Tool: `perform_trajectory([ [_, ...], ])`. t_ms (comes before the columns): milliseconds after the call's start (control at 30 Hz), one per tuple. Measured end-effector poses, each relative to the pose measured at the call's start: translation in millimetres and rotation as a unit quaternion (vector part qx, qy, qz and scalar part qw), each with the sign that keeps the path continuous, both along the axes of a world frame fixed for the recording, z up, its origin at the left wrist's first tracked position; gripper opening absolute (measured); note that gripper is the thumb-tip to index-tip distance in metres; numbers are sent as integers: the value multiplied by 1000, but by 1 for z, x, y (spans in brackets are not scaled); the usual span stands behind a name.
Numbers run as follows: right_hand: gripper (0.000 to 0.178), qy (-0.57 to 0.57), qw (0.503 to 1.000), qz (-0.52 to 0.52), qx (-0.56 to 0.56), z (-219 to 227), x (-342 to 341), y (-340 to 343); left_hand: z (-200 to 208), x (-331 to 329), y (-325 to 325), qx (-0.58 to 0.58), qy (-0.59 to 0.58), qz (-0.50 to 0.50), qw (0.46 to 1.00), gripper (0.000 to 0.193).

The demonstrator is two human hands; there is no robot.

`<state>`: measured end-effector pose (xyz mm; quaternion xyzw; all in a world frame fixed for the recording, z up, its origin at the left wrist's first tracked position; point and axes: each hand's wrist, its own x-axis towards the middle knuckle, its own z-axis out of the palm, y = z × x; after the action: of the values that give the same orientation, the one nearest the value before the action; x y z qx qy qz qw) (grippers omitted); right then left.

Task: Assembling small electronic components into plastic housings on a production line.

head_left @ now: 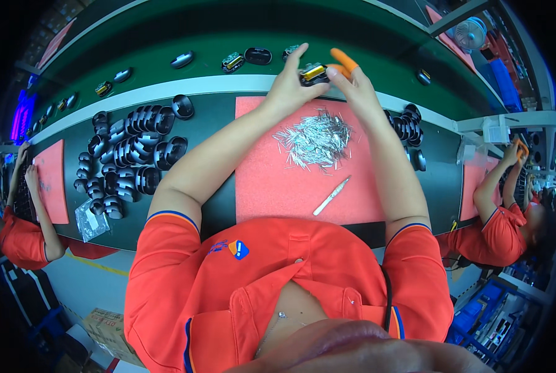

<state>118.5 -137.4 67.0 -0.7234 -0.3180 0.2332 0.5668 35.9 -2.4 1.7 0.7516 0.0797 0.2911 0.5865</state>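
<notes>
Over the far edge of the pink foam mat (259,186), I hold a small black case assembly (314,73) with a yellow block and green circuit board. My left hand (288,86) grips it between thumb and fingers from the left. My right hand (358,87), with orange finger cots, has its thumb against the assembly's right side, its index finger raised. On the mat below lies a loose pile of thin silver pins (318,140). Nearer me is a slim white pen-like tool (332,196).
Black rounded shells (125,155) crowd the table at left; more shells (408,126) stand at right. Beyond a pale rail (209,85), a green conveyor belt (153,50) carries similar assemblies (232,62) and a black case (258,56). Co-workers in red shirts sit at both sides.
</notes>
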Motion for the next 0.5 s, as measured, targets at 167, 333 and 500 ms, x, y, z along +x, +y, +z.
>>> perform_trajectory([
  [167, 60, 13, 997, -27, -70, -1, 54, -8, 31, 27, 7, 88, 128, -98, 983, 90],
  [333, 57, -118, 956, -171, -206, -29, 125, -15, 13, 50, 40, 605, 165, 200, 753, 52],
  [500, 45, -264, 906, -157, -293, -50, 159, -23, 24, 38, 32, 487, 86, 96, 864, 31],
])
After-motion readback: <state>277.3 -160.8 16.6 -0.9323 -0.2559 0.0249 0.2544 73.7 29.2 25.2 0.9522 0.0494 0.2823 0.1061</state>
